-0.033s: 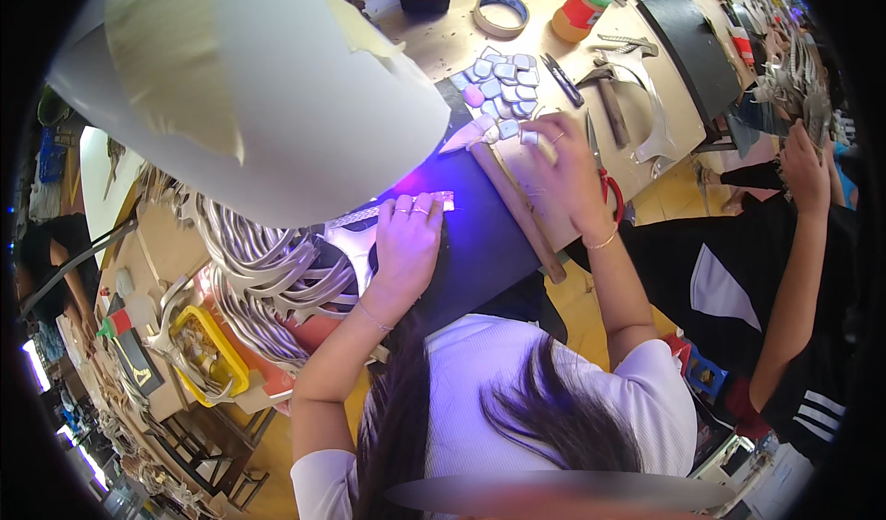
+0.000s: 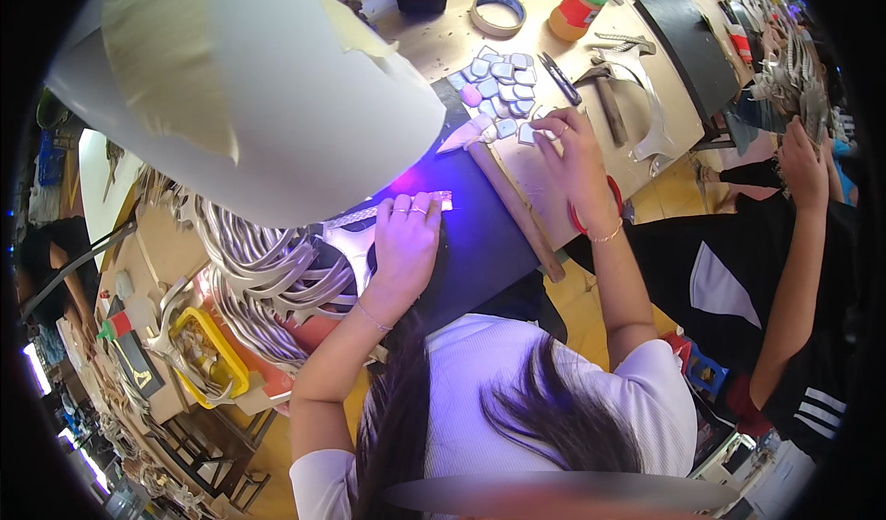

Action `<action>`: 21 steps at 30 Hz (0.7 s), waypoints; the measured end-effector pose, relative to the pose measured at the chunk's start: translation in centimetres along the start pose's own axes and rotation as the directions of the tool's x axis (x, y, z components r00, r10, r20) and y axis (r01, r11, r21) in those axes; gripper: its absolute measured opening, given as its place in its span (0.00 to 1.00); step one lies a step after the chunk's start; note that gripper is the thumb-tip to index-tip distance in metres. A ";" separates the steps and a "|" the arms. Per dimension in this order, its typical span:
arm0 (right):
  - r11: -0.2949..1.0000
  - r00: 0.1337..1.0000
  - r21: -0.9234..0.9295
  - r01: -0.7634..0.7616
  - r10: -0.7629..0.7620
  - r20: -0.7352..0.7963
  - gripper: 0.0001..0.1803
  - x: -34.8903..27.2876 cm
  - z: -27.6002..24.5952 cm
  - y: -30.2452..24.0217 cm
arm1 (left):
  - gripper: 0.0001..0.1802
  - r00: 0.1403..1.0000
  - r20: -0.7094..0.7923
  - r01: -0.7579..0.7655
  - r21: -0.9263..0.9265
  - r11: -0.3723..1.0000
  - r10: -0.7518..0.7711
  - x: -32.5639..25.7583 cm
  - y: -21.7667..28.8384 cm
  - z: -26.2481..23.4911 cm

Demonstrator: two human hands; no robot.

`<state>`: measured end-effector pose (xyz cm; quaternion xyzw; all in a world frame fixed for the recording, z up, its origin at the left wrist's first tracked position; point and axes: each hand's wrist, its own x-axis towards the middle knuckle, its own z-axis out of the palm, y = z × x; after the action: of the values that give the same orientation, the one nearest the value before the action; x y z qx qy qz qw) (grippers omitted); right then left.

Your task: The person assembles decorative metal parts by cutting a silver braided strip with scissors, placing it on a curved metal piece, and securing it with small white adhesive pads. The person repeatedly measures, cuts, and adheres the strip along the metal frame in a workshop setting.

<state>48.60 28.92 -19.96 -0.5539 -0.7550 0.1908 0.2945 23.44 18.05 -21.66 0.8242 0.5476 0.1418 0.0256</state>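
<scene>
My left hand (image 2: 408, 241) is closed around a silvery metal frame (image 2: 353, 251) with a braided-looking strip (image 2: 355, 215) along its edge. The strip's lit end (image 2: 445, 201) pokes out past my fingers, over a dark mat (image 2: 480, 243). To the right, my right hand (image 2: 577, 165) pinches the edge of a small pale tile (image 2: 527, 134) at table level. Another small tile (image 2: 506, 129) lies just left of it. Beyond them is a heap of pale blue-white tiles (image 2: 503, 82) with a pink rounded piece (image 2: 471, 95).
A large white shade (image 2: 277, 86) covers the upper left. A wooden-handled hammer (image 2: 517, 211) lies along the mat; red-handled scissors (image 2: 616, 192) are under my right wrist. Tape (image 2: 498, 13), a jar (image 2: 579, 11) and snips (image 2: 560, 78) sit behind. Curved metal parts (image 2: 263, 262) pile left.
My right hand has shifted slightly, and its fingertips now meet at a tile that looked tilted before and lies flatter now. The left hand keeps its hold in place.
</scene>
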 end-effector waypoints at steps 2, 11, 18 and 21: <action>0.998 0.995 -0.056 0.042 -0.037 0.094 0.13 0.6 -0.4 1.9 | 0.21 1.000 0.012 -0.003 0.004 1.000 0.003 0.1 0.0 -0.2; 0.966 0.965 -0.253 0.049 0.019 0.260 0.16 2.9 1.2 3.8 | 0.24 1.000 0.007 0.015 -0.038 0.999 -0.015 0.2 -0.5 0.3; 0.995 0.983 0.087 -0.044 0.027 0.179 0.12 1.0 0.0 3.3 | 0.24 0.998 0.045 -0.035 0.012 0.999 0.034 0.7 -0.8 0.4; 0.980 0.979 0.182 -0.076 0.038 0.203 0.13 0.6 -1.6 2.8 | 0.23 0.996 0.080 -0.044 0.081 0.996 0.037 0.5 -1.6 1.3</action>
<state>51.50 30.28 -20.34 -0.5231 -0.7428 0.3242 0.2636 22.54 19.32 -23.12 0.8405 0.5347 0.0871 0.0101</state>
